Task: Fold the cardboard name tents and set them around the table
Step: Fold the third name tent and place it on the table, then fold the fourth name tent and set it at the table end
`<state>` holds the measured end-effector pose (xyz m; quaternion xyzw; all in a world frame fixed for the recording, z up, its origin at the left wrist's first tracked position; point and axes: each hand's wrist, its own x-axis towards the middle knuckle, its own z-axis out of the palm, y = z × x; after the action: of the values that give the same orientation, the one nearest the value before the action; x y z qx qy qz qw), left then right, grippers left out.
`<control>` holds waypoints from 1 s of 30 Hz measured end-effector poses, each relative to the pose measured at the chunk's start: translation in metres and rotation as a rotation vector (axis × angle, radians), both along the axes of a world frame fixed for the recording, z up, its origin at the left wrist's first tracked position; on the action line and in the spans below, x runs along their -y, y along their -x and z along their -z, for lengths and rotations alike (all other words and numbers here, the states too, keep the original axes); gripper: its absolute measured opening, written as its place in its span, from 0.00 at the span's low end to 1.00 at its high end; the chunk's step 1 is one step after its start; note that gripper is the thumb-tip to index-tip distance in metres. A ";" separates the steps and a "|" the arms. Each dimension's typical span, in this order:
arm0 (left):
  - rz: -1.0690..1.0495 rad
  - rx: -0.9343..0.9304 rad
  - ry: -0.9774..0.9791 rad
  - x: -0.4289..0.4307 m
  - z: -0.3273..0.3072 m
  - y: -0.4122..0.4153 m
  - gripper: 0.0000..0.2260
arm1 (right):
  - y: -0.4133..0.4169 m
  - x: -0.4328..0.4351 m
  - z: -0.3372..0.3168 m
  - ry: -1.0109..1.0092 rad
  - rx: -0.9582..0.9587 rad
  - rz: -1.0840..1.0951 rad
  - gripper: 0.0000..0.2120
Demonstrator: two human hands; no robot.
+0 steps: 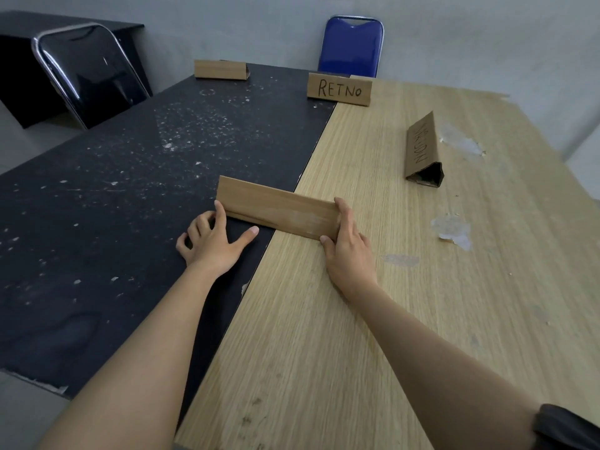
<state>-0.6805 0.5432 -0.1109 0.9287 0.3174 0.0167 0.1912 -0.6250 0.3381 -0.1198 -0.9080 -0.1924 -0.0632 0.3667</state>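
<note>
Right hand (345, 251) grip clamped on the right end of the folded name tent (277, 207); left hand (212, 241) open, fingertips touching its left end; tent straddles the dark/wood counter (324, 319) seam; light, stiffish cardboard, creases easily, so hold by the ends; three tents already placed farther out.

Your body, as seen from the head view: two bare forearms, left hand (212, 243) and right hand (347, 251) without rings, watch or gloves. Your right arm carries a dark grey sleeve (566, 428), bunched near the elbow.
</note>
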 end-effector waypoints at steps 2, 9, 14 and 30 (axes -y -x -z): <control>0.008 0.046 -0.035 0.002 0.003 0.004 0.38 | 0.000 0.000 0.000 0.006 -0.020 0.000 0.33; -0.005 0.388 0.137 0.038 -0.006 0.045 0.24 | 0.030 0.005 -0.007 0.046 0.083 0.030 0.28; 0.015 0.516 0.181 0.070 -0.065 0.103 0.18 | 0.078 0.016 -0.052 0.002 -0.007 -0.104 0.23; -0.218 0.511 0.132 0.094 -0.262 0.330 0.14 | 0.257 -0.007 -0.235 -0.194 -0.161 -0.360 0.18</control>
<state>-1.0104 0.4488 0.1514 0.8404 0.3572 0.2497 0.3222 -0.8820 0.3453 0.1155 -0.8216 -0.3147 0.0578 0.4718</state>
